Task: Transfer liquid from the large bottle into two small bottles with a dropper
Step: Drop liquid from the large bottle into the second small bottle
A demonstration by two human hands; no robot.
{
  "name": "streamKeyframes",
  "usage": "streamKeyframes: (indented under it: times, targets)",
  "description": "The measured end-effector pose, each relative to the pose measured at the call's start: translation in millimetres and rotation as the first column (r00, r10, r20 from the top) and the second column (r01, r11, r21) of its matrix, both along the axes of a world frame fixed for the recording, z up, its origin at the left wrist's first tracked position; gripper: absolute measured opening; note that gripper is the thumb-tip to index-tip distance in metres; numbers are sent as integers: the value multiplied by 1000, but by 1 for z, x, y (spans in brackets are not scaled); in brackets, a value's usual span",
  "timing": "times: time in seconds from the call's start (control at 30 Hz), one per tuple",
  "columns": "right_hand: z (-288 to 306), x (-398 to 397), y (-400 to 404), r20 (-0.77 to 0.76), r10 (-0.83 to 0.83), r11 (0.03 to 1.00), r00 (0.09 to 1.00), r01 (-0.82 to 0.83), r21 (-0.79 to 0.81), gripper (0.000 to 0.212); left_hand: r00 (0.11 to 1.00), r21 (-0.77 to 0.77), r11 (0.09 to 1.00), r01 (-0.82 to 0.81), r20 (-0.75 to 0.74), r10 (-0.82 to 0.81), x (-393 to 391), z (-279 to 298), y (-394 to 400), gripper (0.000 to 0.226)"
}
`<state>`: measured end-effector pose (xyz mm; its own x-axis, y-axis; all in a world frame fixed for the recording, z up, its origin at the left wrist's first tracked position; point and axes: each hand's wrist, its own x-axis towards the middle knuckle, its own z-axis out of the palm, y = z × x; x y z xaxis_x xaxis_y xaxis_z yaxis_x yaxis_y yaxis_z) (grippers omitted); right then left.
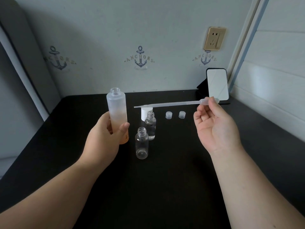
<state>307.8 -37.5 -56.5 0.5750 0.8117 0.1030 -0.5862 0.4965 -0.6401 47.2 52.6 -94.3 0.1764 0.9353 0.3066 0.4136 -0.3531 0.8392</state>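
- Left hand (105,134), centre left, fingers curled round tall frosted plastic bottle (117,111), uncapped, upright, held above black table (165,187); its base hidden by thumb, liquid level hard to read.
- Right hand (214,128), centre right, pinches bulb of clear plastic dropper (168,104), near level, tip pointing left; bulb partly hidden.
- Two small clear open bottles (142,142) at centre; rear one overlaps white cap (145,113).
- Two small clear caps (168,115) right of them.
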Motion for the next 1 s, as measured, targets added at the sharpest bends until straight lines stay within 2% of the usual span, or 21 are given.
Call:
streamKeyframes:
  times: [0.13,0.27,0.57,0.7,0.8,0.9,1.0]
  targets:
    - [0,0,0,12,3,1000,1000,-3,26,11,996,17,999,35,79,-36,-2,2,-5,40]
    - [0,1,-1,-6,-4,998,1000,4,57,10,996,50,996,71,57,-74,-2,9,-12,44]
    - [-1,1,-1,48,-16,999,999,14,48,9,999,113,993,36,-25,-34,-1,11,-13,54]
    - [1,2,-3,98,-80,997,992,77,31,9,999,131,991,-9,-42,15,-3,7,-7,38]
    - [2,3,-5,145,-106,994,984,103,29,13,996,165,986,-36,-76,49,-4,5,-5,42]
    - [3,1,-5,207,-93,996,974,89,32,28,988,185,982,-45,-134,71,-5,5,-3,46]
    - [2,-2,-4,297,-78,997,952,73,29,28,980,186,982,-46,-183,81,-5,5,-4,50]
